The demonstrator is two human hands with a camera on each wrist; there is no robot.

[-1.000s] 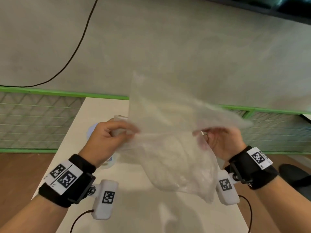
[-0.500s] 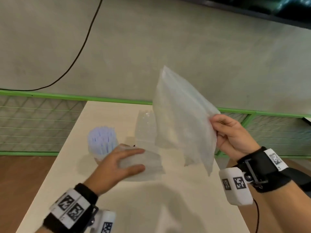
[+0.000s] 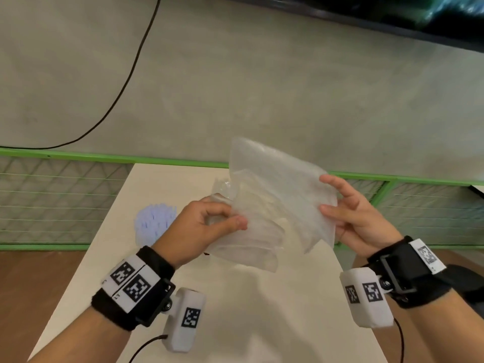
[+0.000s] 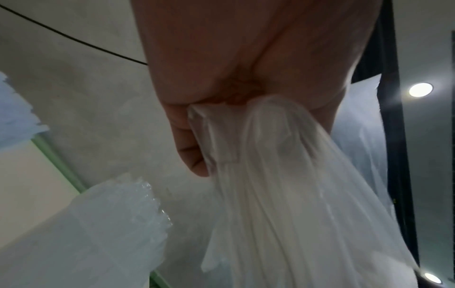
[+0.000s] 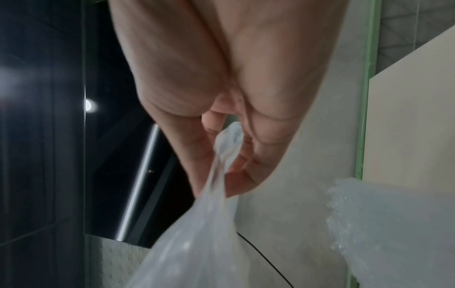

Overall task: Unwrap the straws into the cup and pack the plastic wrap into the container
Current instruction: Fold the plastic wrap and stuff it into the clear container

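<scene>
A clear plastic wrap (image 3: pixel 277 195) hangs above the table between both hands. My left hand (image 3: pixel 231 218) pinches its left side, bunched together with a folded layer (image 3: pixel 251 250) that droops below; the left wrist view shows the plastic (image 4: pixel 270 194) trailing from the curled fingers (image 4: pixel 189 148). My right hand (image 3: pixel 326 195) pinches the right edge between thumb and fingers, with the wrap (image 5: pixel 197 243) hanging from the fingers (image 5: pixel 202 148). Pale blue straws (image 3: pixel 154 221) stand in a cup left of my left hand. A clear container (image 3: pixel 222 184) stands behind the wrap, mostly hidden.
The cream table (image 3: pixel 262 310) has a green-framed mesh fence (image 3: pixel 52 200) round its far and left sides. A black cable (image 3: pixel 125 82) runs across the grey floor beyond. The container's crinkled rim (image 4: pixel 138 204) and the same container (image 5: pixel 393 224) sit near both wrists.
My left hand lifted off the table with the folded plastic and came up to the wrap. The right hand lowered the wrap towards the left, and both hands now hold it.
</scene>
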